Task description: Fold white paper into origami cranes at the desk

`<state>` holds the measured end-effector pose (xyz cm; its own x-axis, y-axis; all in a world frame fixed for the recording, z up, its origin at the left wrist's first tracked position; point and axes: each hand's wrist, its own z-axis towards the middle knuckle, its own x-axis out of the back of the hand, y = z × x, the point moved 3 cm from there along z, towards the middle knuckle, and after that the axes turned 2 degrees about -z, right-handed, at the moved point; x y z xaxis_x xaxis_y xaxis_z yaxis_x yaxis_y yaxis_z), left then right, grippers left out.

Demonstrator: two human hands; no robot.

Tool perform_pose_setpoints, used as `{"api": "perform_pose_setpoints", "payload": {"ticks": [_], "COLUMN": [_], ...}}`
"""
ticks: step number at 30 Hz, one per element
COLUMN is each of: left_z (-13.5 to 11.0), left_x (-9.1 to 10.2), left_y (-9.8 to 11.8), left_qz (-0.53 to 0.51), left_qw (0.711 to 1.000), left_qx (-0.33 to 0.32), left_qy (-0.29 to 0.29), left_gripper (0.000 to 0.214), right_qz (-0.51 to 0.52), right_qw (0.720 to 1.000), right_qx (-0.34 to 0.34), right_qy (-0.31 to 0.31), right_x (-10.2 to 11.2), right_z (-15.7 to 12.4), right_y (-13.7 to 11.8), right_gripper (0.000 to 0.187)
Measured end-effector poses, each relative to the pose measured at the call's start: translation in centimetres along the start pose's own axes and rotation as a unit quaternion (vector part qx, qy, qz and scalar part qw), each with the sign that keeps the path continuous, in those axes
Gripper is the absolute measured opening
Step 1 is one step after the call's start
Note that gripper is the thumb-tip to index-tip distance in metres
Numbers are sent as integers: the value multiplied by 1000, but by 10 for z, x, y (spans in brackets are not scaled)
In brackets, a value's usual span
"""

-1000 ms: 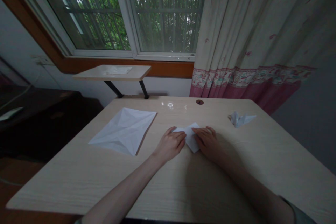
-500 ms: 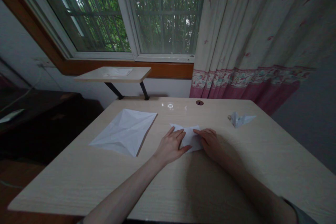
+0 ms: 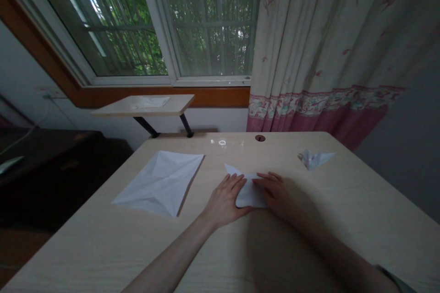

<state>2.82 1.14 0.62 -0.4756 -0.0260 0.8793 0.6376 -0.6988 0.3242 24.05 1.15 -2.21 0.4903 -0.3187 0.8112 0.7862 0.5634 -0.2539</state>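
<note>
A small folded white paper [image 3: 250,192] lies flat in the middle of the pale wooden table [image 3: 309,233]. My left hand [image 3: 225,199] rests on its left part with fingers stretched out flat, pressing it down. My right hand [image 3: 275,192] lies on its right part, fingers extended and flat along the paper's upper edge. One pointed corner of the paper sticks out beyond my left fingers toward the window.
A larger creased white sheet [image 3: 160,182] lies open on the table to the left. A small folded paper figure [image 3: 314,159] sits at the far right. A cable hole [image 3: 260,138] is near the far edge. A small raised shelf [image 3: 144,105] stands behind, under the window; a curtain hangs right.
The folded paper has been flattened and turned under my hands. My left fingers have spread from curled to flat on it. The view has tilted down slightly.
</note>
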Motion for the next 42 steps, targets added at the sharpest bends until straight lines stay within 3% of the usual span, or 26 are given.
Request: {"api": "perform_pose_setpoints", "payload": {"ticks": [11, 22, 32, 42], "left_z": [0, 1, 5, 5], "left_x": [16, 12, 11, 21], "left_y": [2, -7, -13, -4], "left_qz": [-32, -106, -168, -121], "left_qw": [998, 992, 983, 992], "left_qx": [-51, 33, 61, 31], "left_qy": [29, 54, 32, -2], "left_gripper": [60, 61, 63, 84], "right_qz": [8, 39, 72, 76], "right_qw": [999, 998, 996, 996], "right_qx": [-17, -24, -37, -40], "right_qy": [-51, -45, -42, -13], "right_x": [8, 11, 11, 5], "right_z": [3, 3, 3, 1], "right_y": [-18, -13, -9, -4], "right_gripper": [65, 70, 45, 42]}}
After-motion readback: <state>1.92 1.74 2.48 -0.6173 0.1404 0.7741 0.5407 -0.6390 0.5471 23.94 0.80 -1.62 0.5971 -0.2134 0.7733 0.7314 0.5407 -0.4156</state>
